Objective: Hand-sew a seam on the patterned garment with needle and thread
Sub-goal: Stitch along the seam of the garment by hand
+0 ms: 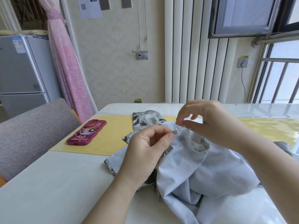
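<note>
1. Tabletop: white and glossy, filling the lower view; its far edge lies near the wall.
2. Mat: yellow, flat across the middle of the tabletop and running under the garment.
3. Phone: in a magenta cartoon case, lying on the left part of the mat, well apart from both hands.
4. Chair: grey upholstery, at the left edge of the tabletop.
5. Room, left: fridge with a pink curtain tied back beside it.
6. Room, far wall: patterned cream wallpaper with a wall crank; a white ribbed radiator stands to its right.
7. Room, right: dark-framed window and, below it, a socket with a cord plugged in.
8. Garment: pale blue-grey with grey-patterned hems, heaped on the right half of the tabletop, one patterned end spread on the mat.
9. Left hand: forearm in from below, palm turned right. The grip is narrow, with thumb and forefinger pinching a small raised fold of the garment.
10. Right hand: above the garment, wrist arched, other fingers loosely curled. Thumb and forefinger tips meet just above the same fold. Whether a needle sits in this grip cannot be told; it is too small to see.
</note>
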Available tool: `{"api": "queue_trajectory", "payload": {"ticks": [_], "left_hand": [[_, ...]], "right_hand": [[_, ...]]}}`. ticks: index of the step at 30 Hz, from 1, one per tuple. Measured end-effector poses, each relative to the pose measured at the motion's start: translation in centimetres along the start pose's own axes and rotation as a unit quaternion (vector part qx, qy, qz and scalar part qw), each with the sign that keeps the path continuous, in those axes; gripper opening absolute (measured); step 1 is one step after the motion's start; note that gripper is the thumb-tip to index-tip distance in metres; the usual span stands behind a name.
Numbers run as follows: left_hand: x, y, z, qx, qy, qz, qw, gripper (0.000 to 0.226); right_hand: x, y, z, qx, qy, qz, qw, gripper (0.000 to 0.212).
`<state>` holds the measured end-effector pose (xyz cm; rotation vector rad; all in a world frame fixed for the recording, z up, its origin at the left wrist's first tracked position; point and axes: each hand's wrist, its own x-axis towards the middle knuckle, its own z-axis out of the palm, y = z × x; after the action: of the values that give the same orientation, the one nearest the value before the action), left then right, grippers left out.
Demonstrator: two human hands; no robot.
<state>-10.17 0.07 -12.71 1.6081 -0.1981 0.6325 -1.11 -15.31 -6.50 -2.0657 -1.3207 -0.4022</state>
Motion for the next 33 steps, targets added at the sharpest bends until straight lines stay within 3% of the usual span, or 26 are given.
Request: {"api": "queue_trajectory", "payload": {"ticks": [4, 20, 33], "left_hand": [[-0.1, 0.0, -0.1, -0.004, -0.011, 0.004, 1.0, 0.005], [-0.1, -0.1, -0.1, -0.011, -0.01, 0.008, 1.0, 0.011], [0.2, -0.4, -0.1, -0.018, 0.035, 0.01, 0.999, 0.009]], "right_hand": [[0.0, 0.4, 0.1, -0.004, 0.015, -0.019, 1.0, 0.02], [0.1, -0.1, 0.5, -0.032, 0.04, -0.087, 0.995, 0.013], [0.2, -1.0, 1.7, 0.03, 0.066, -0.034, 0.997, 0.018]]}}
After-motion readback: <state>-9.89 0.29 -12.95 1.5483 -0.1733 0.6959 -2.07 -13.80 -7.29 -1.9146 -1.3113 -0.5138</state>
